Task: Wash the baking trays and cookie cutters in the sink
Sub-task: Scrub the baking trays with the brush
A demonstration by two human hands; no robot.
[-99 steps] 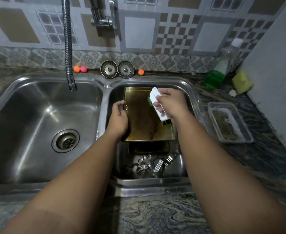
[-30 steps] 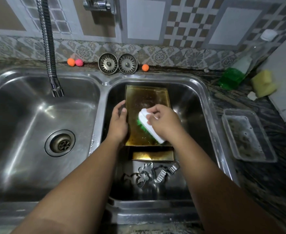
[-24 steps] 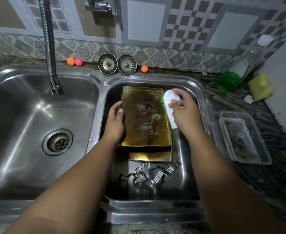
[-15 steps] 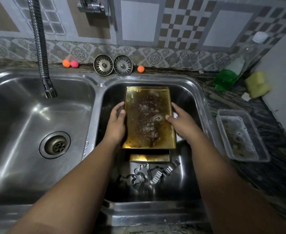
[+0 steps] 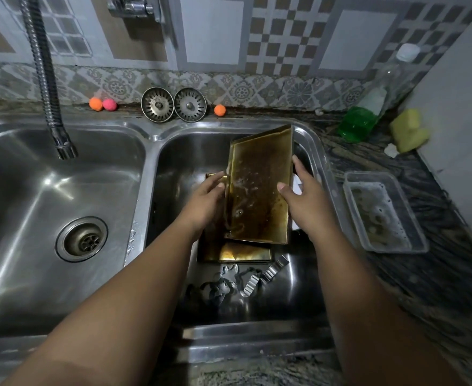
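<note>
— Below us, filling most of our view, what is biggest?
— Our steel double sink (image 5: 151,135): 1 basin at 9 o'clock with its drain, the other at the centre, where both our hands are. Dark marbled countertop (image 5: 438,274) runs from 3 to 5 o'clock.
— And the trays?
— We see 2 gold ones in the centre basin. The top tray (image 5: 257,190) is lifted and tilted, its far end toward 1 o'clock near the sink's rim, its stained, sudsy inside facing us. The bottom tray (image 5: 243,253) lies flat on the basin floor, mostly covered, its near end showing toward 6 o'clock.
— How do our hands sit?
— Our left hand (image 5: 204,199) has its fingers curled onto the top tray's 9 o'clock edge. Our right hand (image 5: 304,199) pinches the 3 o'clock edge, thumb on the inside face, fingers behind the rim.
— The cutters?
— The cookie cutters (image 5: 243,280) lie in a loose heap at 6 o'clock of the bottom tray, just beside it, touched by neither hand.
— Anything smaller?
— A flexible tap hose (image 5: 45,79) hangs at 10 o'clock. A clear plastic tub (image 5: 385,215) with suds stands at 3 o'clock. At 2 o'clock a bottle of green liquid (image 5: 360,121) leans by a yellow sponge (image 5: 407,129). At 12 o'clock 2 sink strainers (image 5: 157,104) stand against the wall, with 3 small balls (image 5: 95,103) beside them.
</note>
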